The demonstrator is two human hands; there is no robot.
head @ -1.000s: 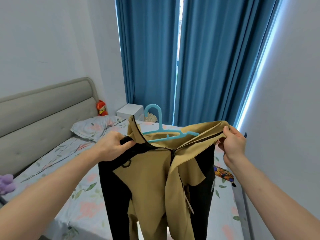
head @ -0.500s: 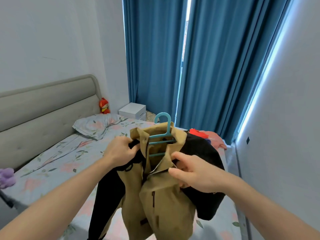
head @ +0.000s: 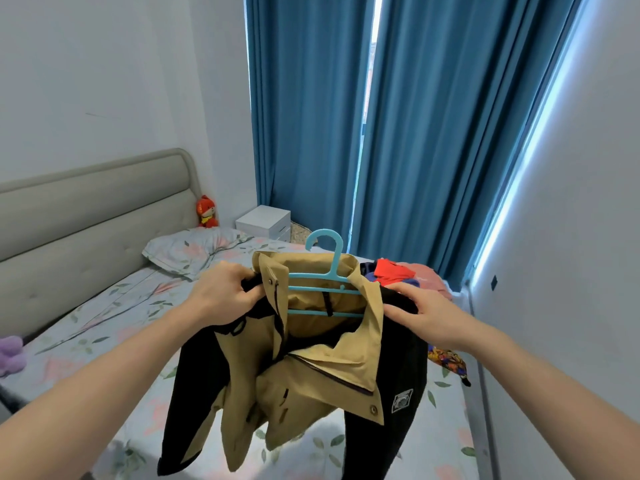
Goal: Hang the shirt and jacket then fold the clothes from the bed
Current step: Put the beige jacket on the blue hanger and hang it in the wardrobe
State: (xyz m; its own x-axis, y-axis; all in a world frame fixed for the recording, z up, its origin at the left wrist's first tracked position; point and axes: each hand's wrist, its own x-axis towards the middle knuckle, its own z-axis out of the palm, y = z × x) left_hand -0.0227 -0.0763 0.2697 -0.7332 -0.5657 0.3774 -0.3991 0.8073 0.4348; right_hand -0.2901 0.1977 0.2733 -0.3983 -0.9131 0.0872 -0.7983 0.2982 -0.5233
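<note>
A tan and black jacket (head: 311,382) hangs on a light blue plastic hanger (head: 325,271) in front of me, above the bed (head: 104,317). Its front is open and the collar spreads around the hanger bars. My left hand (head: 221,296) grips the jacket's left shoulder by the collar. My right hand (head: 426,313) rests flat on the black right shoulder with the fingers spread. A pile of red, pink and dark clothes (head: 398,271) lies on the bed behind the jacket. A colourful patterned garment (head: 446,362) lies near the bed's right edge.
A floral pillow (head: 187,251) lies by the grey headboard (head: 69,220). A red plush toy (head: 207,212) and a white nightstand (head: 264,221) stand in the far corner. Blue curtains (head: 381,133) cover the window. A white wall (head: 571,271) runs close along the right. A purple plush (head: 10,355) sits at the left.
My right hand has left the jacket's front collar and moved out to the right shoulder. The jacket front has fallen open, showing the hanger's bars. My left hand keeps its grip.
</note>
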